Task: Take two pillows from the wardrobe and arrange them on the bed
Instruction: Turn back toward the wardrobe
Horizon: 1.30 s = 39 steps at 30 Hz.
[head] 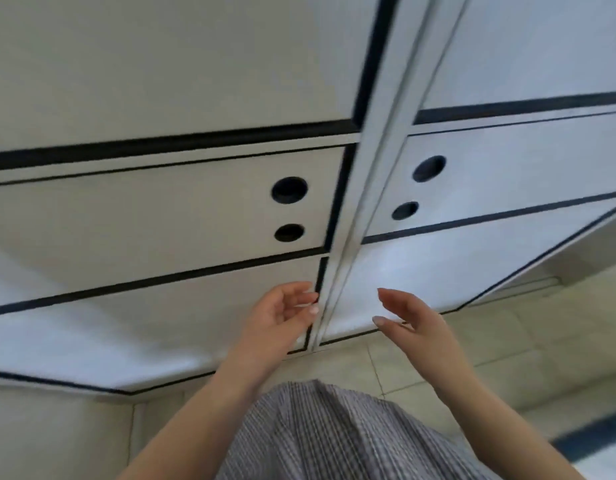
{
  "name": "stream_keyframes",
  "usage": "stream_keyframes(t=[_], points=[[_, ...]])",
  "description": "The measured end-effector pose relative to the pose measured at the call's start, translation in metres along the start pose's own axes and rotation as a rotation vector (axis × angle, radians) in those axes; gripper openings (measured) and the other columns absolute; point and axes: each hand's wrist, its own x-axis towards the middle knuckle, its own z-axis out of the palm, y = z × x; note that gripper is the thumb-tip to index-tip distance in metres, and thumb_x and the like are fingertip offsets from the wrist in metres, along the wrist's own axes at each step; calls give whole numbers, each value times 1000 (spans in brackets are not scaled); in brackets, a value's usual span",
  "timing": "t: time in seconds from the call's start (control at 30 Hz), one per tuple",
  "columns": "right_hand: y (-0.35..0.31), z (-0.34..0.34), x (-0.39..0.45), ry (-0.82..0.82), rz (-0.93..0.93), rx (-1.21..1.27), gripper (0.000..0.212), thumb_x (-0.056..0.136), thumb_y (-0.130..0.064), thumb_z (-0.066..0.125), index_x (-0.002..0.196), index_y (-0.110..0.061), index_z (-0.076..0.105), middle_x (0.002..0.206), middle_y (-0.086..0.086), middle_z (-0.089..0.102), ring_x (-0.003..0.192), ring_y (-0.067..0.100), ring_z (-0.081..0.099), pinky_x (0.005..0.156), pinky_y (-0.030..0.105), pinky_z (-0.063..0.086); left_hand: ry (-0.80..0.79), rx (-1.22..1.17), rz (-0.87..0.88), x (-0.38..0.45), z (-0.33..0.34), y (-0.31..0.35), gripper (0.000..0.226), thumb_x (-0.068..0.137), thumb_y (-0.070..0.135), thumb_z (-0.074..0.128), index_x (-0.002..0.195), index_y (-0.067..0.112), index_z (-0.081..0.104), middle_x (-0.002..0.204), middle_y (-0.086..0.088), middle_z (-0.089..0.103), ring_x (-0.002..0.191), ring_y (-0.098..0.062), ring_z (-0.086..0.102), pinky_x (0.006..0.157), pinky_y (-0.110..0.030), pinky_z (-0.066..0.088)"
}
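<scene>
The white wardrobe [161, 209] with black trim lines fills most of the head view; its two doors are closed and meet at a pale centre strip [369, 188]. Each door has two round dark holes beside that strip. My left hand [282, 313] is low on the left door with its fingers apart, fingertips at the door's inner edge. My right hand [410, 320] hovers in front of the right door, open and empty. No pillow and no bed are in view.
Pale tiled floor [438, 358] lies below the wardrobe. My grey striped garment [317, 434] fills the bottom centre. A dark band [597, 434] crosses the floor at the lower right. The frame is slightly blurred.
</scene>
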Motion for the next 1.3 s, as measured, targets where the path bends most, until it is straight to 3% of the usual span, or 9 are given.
stream_keyframes(t=[0.2,0.43,0.5,0.6,0.83,1.13,1.3], points=[[48,-154,-18,278,32,43,36,83,-25,67,114,-38,55,118,-19,60,107,-9,53,87,15,41,-223,129,2,40,163,11,21,87,13,65,100,29,64,104,5,70,100,-12,64,87,-24,50],[107,-245,-48,493,135,142,39,84,-22,67,120,-31,54,119,-12,60,112,-1,54,90,15,43,-317,171,-12,70,287,9,18,86,13,67,95,28,69,102,3,72,103,-18,66,87,-35,53],[120,-265,-52,531,163,173,37,84,-23,67,116,-36,54,119,-13,60,113,0,53,83,8,43,-330,186,-11,75,316,9,15,85,15,68,93,28,70,102,2,72,102,-18,67,91,-37,53],[137,-299,-45,587,197,208,35,84,-21,67,112,-37,54,116,-15,61,112,-3,54,70,-1,42,-375,214,-10,87,359,12,14,84,18,70,93,28,71,102,5,72,103,-16,67,94,-38,52],[174,-404,14,681,222,247,35,83,-18,67,108,-38,54,113,-18,60,109,-10,52,72,-3,41,-519,279,-26,155,484,16,13,83,22,69,93,31,71,103,6,73,102,-12,67,98,-40,51],[193,-581,79,768,246,178,37,82,-18,69,106,-43,57,112,-20,62,111,-8,54,89,15,46,-666,299,2,237,676,45,16,85,24,68,99,32,69,103,8,72,102,-8,66,98,-36,50],[208,-662,110,773,235,149,37,83,-20,68,116,-32,58,113,-18,62,109,-9,53,72,-1,43,-631,259,-42,272,748,58,16,86,17,67,100,25,68,105,4,72,102,-10,66,96,-32,51]])
